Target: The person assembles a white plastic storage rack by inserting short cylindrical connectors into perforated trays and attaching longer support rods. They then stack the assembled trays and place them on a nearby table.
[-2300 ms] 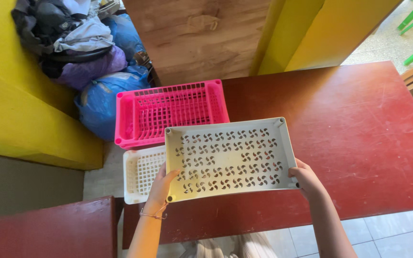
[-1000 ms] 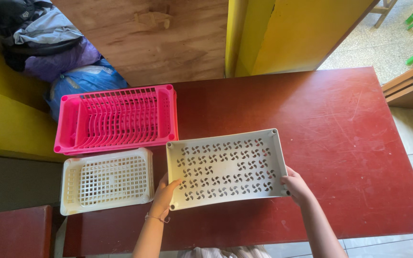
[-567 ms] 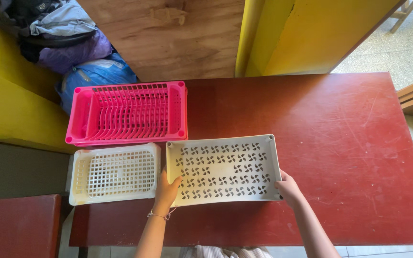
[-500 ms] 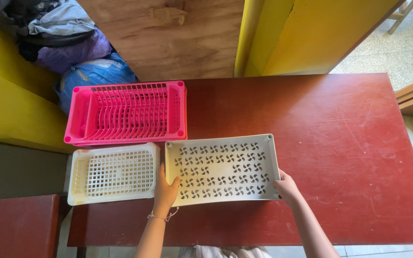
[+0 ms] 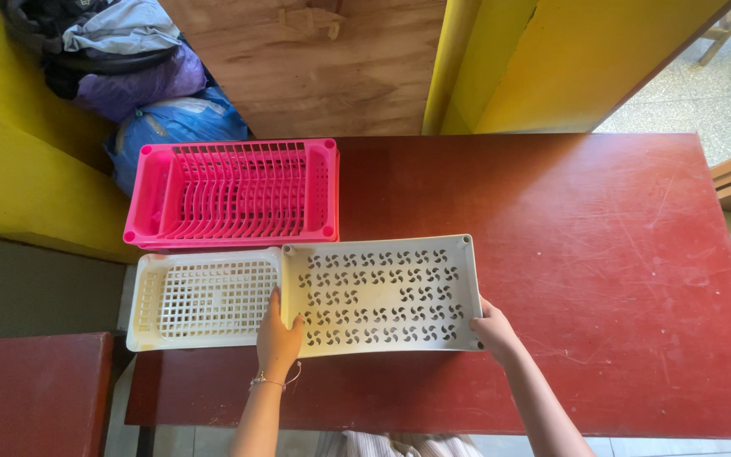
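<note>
A cream plastic tray [image 5: 382, 292] with pinwheel-shaped holes lies flat on the red table [image 5: 602, 254], in front of me. My left hand [image 5: 278, 337] grips its near left corner. My right hand [image 5: 494, 330] grips its near right corner. Touching the tray's left side sits a white grid basket [image 5: 200, 298] at the table's left end. Behind that basket stands a pink slotted dish rack [image 5: 234, 193].
Yellow walls [image 5: 19, 169] and a wooden board [image 5: 332, 63] rise behind the table. A blue bag [image 5: 175, 123] and a pile of clothes [image 5: 120, 51] lie at the far left. A second red surface [image 5: 31, 393] sits lower left. Tiled floor shows at right.
The cream tray came down from a raised hold over the white basket and now lies on the table to that basket's right. Both hands stayed on its near corners.
</note>
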